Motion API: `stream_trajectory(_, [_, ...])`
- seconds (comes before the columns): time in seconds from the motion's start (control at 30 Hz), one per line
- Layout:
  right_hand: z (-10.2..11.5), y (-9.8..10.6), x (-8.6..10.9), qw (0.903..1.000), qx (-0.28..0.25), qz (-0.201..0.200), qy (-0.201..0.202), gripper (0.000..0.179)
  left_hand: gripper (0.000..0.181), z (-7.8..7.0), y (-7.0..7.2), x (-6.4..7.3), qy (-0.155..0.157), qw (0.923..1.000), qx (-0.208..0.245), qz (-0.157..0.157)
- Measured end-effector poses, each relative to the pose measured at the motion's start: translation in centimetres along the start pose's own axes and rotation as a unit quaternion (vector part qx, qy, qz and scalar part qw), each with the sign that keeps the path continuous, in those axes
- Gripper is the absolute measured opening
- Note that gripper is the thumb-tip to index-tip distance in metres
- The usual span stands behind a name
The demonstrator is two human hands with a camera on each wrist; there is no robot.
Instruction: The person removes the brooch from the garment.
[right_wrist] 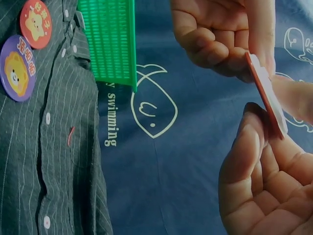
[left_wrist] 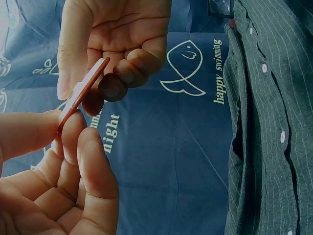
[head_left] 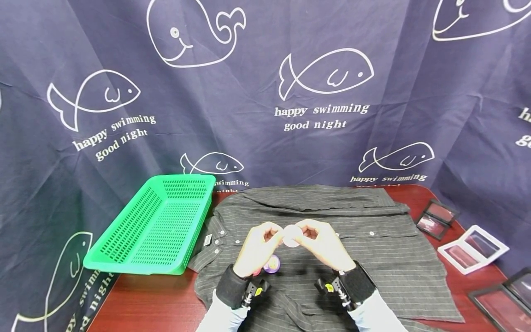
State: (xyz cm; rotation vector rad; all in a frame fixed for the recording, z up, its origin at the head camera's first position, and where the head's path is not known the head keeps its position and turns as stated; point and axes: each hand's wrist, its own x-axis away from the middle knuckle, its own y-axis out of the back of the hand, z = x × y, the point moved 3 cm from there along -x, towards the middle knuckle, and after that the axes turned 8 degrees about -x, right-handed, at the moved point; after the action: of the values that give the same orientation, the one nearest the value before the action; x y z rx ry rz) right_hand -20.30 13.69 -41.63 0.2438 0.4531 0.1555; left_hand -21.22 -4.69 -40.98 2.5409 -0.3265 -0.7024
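Head view shows the left hand (head_left: 258, 248) and right hand (head_left: 327, 243) pinching a white, red-edged disc (head_left: 292, 235) at its nine and three o'clock edges, above a dark striped shirt (head_left: 394, 253). From the disc, a purple badge (head_left: 272, 264) lies at seven o'clock, a green basket (head_left: 163, 226) at nine, and an open white-framed palette (head_left: 473, 249) at three.

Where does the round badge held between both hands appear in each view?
Head: round badge below centre, slightly right, between left hand and right hand.
Left wrist: round badge edge-on, left of centre.
Right wrist: round badge edge-on, right of centre.
Shared landmark: striped shirt, lower half in head, right side in left wrist, left side in right wrist.
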Motion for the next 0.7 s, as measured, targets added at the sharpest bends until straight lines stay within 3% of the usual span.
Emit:
stream_trajectory(0.33, [0.7, 1.3, 0.0, 0.999, -0.03, -0.033, 0.002, 0.013, 0.012, -0.1, 0.2, 0.0, 0.014, 0.9998, 0.015, 0.001])
stream_trajectory(0.47, [1.2, 1.8, 0.1, 0.9987, -0.019, -0.046, 0.011, 0.016, 0.011, -0.1, 0.4, 0.0, 0.019, 0.9994, 0.028, -0.003])
stream_trajectory(0.6, [1.6, 2.0, 0.5, 0.9981, 0.005, -0.038, 0.049, 0.018, 0.013, -0.1, 0.6, 0.1, 0.023, 0.9992, 0.032, -0.008])
stream_trajectory(0.7, [1.8, 2.0, 0.8, 0.9936, 0.038, -0.037, 0.1, 0.023, 0.015, -0.3, 0.8, 0.1, 0.029, 0.9991, 0.028, -0.01])
